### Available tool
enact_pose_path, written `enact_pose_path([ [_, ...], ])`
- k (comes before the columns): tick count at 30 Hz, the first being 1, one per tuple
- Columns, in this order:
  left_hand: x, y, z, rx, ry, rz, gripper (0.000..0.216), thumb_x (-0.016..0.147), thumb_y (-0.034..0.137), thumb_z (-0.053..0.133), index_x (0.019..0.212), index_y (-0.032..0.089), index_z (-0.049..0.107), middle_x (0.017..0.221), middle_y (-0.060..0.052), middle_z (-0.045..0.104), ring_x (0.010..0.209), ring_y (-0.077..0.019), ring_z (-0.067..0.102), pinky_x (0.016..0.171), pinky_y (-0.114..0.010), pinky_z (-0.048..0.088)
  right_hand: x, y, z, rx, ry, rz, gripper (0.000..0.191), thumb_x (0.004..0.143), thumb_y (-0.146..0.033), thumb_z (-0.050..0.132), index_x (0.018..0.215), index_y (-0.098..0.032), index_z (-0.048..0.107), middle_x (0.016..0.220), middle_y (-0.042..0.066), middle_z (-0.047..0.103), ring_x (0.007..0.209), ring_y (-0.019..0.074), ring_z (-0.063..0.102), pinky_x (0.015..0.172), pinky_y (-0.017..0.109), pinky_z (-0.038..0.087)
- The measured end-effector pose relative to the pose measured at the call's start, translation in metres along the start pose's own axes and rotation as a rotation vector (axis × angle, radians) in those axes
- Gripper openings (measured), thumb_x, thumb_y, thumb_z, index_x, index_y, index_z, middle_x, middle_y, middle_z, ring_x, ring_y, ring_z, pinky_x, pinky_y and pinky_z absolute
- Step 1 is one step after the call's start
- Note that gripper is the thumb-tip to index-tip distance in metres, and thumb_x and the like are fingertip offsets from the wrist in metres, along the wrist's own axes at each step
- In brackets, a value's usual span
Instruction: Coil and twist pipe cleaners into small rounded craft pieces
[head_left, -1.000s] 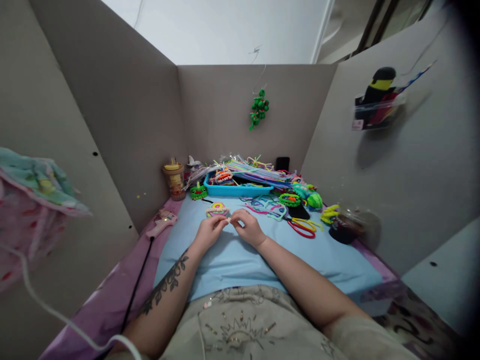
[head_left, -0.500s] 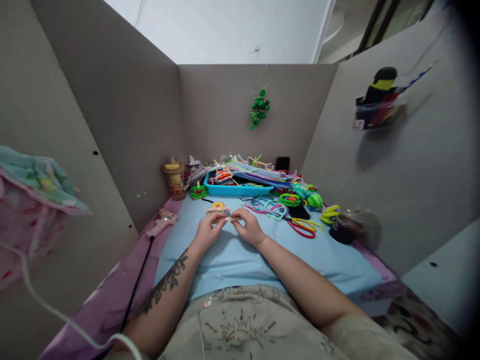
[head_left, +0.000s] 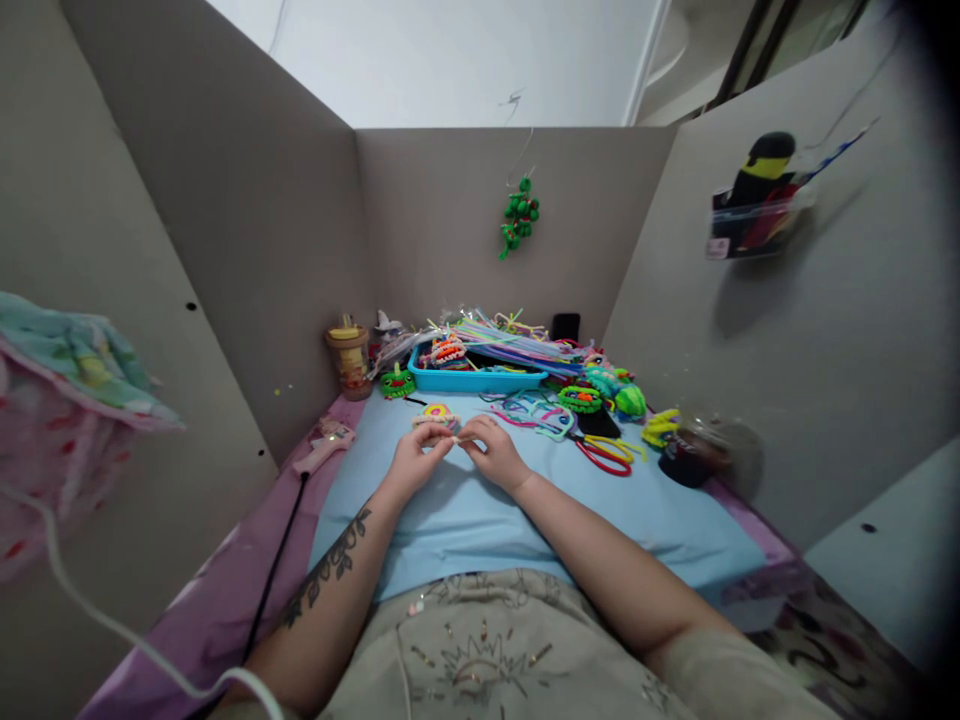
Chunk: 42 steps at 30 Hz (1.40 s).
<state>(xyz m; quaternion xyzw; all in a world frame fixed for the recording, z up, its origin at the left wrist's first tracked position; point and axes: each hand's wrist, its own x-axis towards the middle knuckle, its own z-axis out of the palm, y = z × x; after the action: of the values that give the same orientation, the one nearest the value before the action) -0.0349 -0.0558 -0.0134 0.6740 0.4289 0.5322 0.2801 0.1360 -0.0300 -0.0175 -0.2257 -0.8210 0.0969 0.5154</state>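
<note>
My left hand (head_left: pixel 415 460) and my right hand (head_left: pixel 495 455) meet over the light blue mat (head_left: pixel 465 510), fingertips pinched together on a small pale piece (head_left: pixel 459 438) between them. What the piece is I cannot make out. Just beyond the fingers lies a round pink and yellow pipe-cleaner craft (head_left: pixel 436 414). A blue tray (head_left: pixel 472 380) of pipe cleaners stands farther back.
Grey cardboard walls enclose the desk on three sides. A pink glue gun (head_left: pixel 324 445) with a black cord lies at the left. A lidded cup (head_left: pixel 347 358), green crafts (head_left: pixel 609 392), red and yellow loops (head_left: pixel 609 453) and a dark bowl (head_left: pixel 684 462) crowd the back and right.
Both hands stay pinched together at the same spot; the fingers shift only slightly around the small piece.
</note>
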Motion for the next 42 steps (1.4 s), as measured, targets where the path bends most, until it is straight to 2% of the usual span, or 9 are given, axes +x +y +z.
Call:
enact_pose_path([
  [9,0.002,-0.004,0.001,-0.017,-0.003,-0.039,0.023,0.075,0.038,0.062,0.081,0.016,0.064,0.078,-0.004,0.068,0.075,-0.0171,0.062,0.070,-0.028,0.050,0.000,-0.002,0.000,-0.036,0.003,0.001,0.009,0.084,-0.016,0.052,0.084,-0.022,0.059,0.081,0.005,0.061,0.083,0.0200,0.054,0.077,0.036,0.044],
  [12,0.002,-0.005,0.001,-0.011,0.000,-0.030,0.023,0.076,0.037,0.062,0.083,0.015,0.064,0.080,-0.005,0.068,0.077,-0.0171,0.062,0.071,-0.029,0.049,0.001,-0.006,-0.002,-0.028,-0.004,0.020,0.005,0.085,-0.021,0.053,0.086,-0.021,0.058,0.079,0.005,0.060,0.079,0.0194,0.054,0.074,0.034,0.045],
  [15,0.002,-0.003,0.000,-0.004,0.013,-0.030,0.024,0.075,0.037,0.063,0.083,0.015,0.064,0.082,-0.006,0.067,0.077,-0.0172,0.062,0.073,-0.030,0.050,0.002,-0.011,-0.003,-0.004,-0.031,0.046,0.008,0.087,-0.025,0.051,0.089,-0.020,0.058,0.080,0.005,0.060,0.077,0.0181,0.054,0.071,0.032,0.045],
  [24,0.002,0.000,0.001,-0.040,0.021,0.002,0.025,0.076,0.038,0.062,0.087,0.016,0.064,0.088,-0.007,0.069,0.084,-0.0188,0.064,0.077,-0.031,0.051,-0.001,-0.005,0.000,-0.003,-0.023,0.081,0.009,0.087,-0.024,0.052,0.093,-0.021,0.057,0.082,0.005,0.062,0.078,0.0175,0.056,0.070,0.030,0.046],
  [33,0.000,-0.001,0.000,0.049,-0.073,-0.036,0.024,0.083,0.037,0.052,0.083,0.017,0.065,0.075,-0.004,0.069,0.069,-0.0163,0.061,0.065,-0.027,0.048,-0.003,0.001,0.000,-0.099,0.009,-0.008,0.008,0.086,-0.020,0.051,0.087,-0.022,0.058,0.078,0.004,0.062,0.078,0.0192,0.054,0.072,0.034,0.044],
  [42,0.000,-0.001,-0.001,0.190,-0.102,-0.038,0.042,0.088,0.042,0.039,0.068,0.017,0.065,0.061,-0.002,0.063,0.058,-0.0135,0.055,0.056,-0.024,0.041,-0.001,-0.004,-0.002,-0.109,0.007,-0.045,0.011,0.085,-0.015,0.049,0.083,-0.022,0.057,0.077,0.005,0.061,0.077,0.0196,0.053,0.071,0.034,0.044],
])
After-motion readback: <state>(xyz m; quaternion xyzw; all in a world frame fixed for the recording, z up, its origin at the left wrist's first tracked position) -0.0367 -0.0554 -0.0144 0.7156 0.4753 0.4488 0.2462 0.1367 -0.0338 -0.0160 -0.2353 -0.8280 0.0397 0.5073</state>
